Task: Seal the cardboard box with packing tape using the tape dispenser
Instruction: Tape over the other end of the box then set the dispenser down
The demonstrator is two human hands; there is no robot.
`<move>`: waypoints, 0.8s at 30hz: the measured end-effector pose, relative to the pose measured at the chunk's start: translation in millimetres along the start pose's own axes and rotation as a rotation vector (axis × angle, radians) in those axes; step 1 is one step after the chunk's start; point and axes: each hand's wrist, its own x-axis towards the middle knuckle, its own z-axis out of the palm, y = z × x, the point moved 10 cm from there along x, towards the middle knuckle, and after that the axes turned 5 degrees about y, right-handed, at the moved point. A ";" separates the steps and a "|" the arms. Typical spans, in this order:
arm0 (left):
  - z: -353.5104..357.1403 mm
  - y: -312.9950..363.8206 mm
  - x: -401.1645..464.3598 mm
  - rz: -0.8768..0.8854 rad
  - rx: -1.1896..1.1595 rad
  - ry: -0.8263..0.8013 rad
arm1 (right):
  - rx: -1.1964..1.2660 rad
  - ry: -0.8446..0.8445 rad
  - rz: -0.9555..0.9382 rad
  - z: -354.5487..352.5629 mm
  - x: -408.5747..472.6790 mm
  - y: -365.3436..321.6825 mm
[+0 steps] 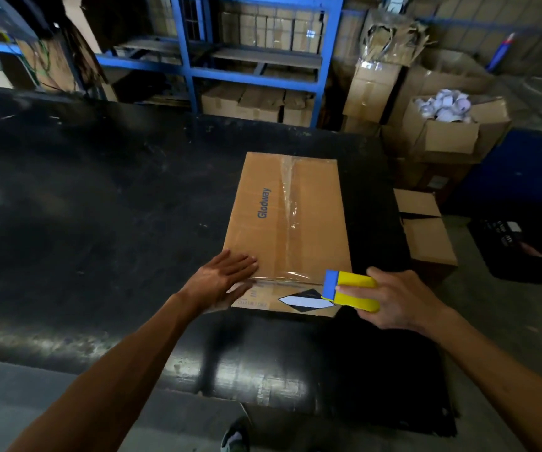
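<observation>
Brown cardboard box [287, 223] lay flat-topped on the black table [100, 207], toward its right side, with the word "Glodway" printed in blue along the left flap. Clear packing tape [287, 187] ran lengthwise down the centre seam, wrinkled and shiny near the far end. A second strip of tape [282, 279] stretched across the box's near edge, from my left hand to the tape dispenser [351, 290]. That dispenser, yellow with a blue front, sat at the near right corner of the box, just above a black-and-white diamond label [305, 301] on the near face.

My right hand [397, 298] was closed around the dispenser's yellow body, fingers wrapped over it. My left hand [225, 277] lay open and flat, fingers spread, pressed on the near left corner of the box over the tape's end. The two hands were well apart, one at each near corner.

Beyond the table stood blue metal shelving [256, 76] stacked with cartons. To the right, an open carton [449, 132] held crumpled white material, and another closed carton [426, 226] sat lower down beside the table.
</observation>
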 end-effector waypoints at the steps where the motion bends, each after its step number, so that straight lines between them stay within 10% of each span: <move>1: -1.2 7.8 6.2 0.031 0.050 0.006 | 0.004 -0.005 0.010 0.5 -0.2 2.0; 7: 36.1 75.9 60.3 0.247 0.104 -0.078 | 0.041 0.020 0.033 0.6 -0.8 6.6; 24: 67.0 78.2 67.1 0.150 0.082 -0.142 | 0.098 0.146 -0.051 5.4 -10.8 14.0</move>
